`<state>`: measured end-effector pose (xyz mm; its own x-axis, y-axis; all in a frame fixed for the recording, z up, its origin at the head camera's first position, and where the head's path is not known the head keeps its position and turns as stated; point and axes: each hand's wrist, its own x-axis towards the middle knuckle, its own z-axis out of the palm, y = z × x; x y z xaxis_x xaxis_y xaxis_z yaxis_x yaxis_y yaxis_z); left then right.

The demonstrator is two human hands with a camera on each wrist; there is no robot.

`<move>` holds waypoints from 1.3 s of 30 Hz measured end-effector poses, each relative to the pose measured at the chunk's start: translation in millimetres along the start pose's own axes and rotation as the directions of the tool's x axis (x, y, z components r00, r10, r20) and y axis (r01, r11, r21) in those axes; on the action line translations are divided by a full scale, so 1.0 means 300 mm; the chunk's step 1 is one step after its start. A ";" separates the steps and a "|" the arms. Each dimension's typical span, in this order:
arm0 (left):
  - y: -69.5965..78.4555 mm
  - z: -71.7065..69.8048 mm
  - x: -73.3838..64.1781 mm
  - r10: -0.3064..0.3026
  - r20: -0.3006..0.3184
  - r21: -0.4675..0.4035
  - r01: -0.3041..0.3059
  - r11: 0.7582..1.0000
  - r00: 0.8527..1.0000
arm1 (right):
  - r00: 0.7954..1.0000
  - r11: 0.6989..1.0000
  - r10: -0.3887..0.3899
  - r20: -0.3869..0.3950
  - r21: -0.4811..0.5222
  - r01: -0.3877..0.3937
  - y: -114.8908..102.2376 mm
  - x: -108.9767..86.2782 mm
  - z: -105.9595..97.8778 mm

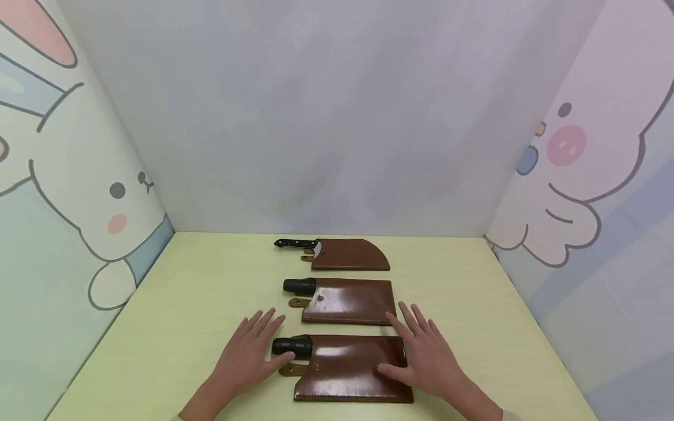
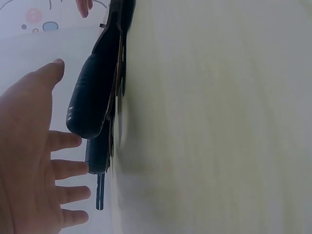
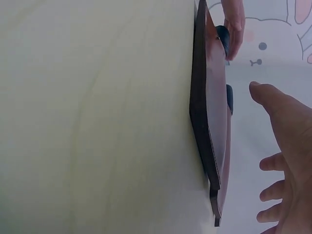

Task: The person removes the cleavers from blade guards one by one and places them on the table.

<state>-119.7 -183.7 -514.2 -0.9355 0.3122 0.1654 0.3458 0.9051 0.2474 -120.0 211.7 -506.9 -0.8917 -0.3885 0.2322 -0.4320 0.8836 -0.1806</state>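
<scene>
A pale yellow bench (image 1: 179, 304) meets a plain grey back wall (image 1: 295, 117); a cartoon rabbit (image 1: 79, 181) decorates the left wall (image 1: 31, 310), and a pink-cheeked cartoon animal (image 1: 602, 99) decorates the right wall (image 1: 621, 310)

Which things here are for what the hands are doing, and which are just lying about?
Probably for the job:
near brown sheath with black handle, closest to left hand and right hand

Perhaps just lying about:
middle brown sheath
far brown sheath

Glare streaks the nearest brown sheath (image 1: 351, 368); wrist views look dimmer.
</scene>
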 end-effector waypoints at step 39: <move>0.029 0.008 0.068 0.126 0.211 -0.329 -0.051 0.943 0.969 | 0.931 0.980 -0.183 0.315 0.138 0.146 -0.054 -0.002 0.032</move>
<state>-135.9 -168.7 -511.0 -0.8786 0.4775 -0.0095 0.3978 0.7428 0.5385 -113.9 195.1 -513.4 -0.7936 -0.6062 -0.0517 -0.5723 0.7727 -0.2747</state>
